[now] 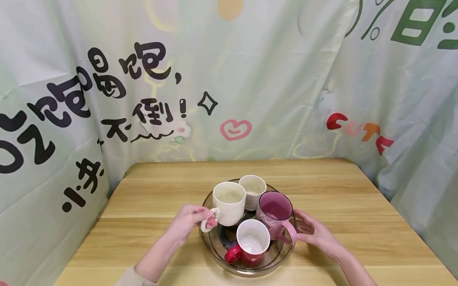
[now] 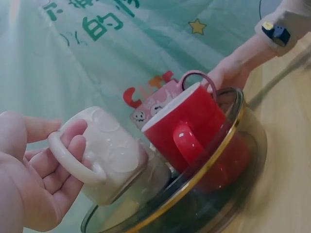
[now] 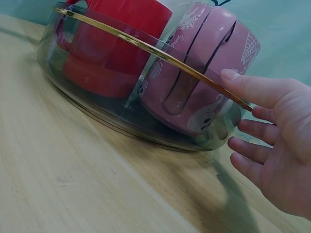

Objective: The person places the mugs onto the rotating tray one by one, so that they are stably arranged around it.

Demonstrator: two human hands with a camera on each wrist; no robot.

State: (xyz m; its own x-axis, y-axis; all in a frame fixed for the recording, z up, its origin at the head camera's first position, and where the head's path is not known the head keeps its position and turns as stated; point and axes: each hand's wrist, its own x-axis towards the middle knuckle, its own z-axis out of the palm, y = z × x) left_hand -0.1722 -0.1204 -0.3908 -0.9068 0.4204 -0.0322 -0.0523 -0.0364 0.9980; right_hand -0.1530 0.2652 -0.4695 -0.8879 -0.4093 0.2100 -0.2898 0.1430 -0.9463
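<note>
My left hand grips the handle of a cream mug with an embossed side. In the left wrist view, the base of this mug shows just above the bowl's gold rim. At the right side, my right hand pinches the rim of the smoky glass bowl, thumb over the edge and fingers outside. Close to that thumb is the handle of a pink mug with ghost and web prints. A red mug, white inside, sits at the bowl's front.
A smaller pale cup stands at the back of the bowl, behind the cream and pink mugs. The bowl rests on a wooden table. Printed cloth curtains hang behind the table and along both sides.
</note>
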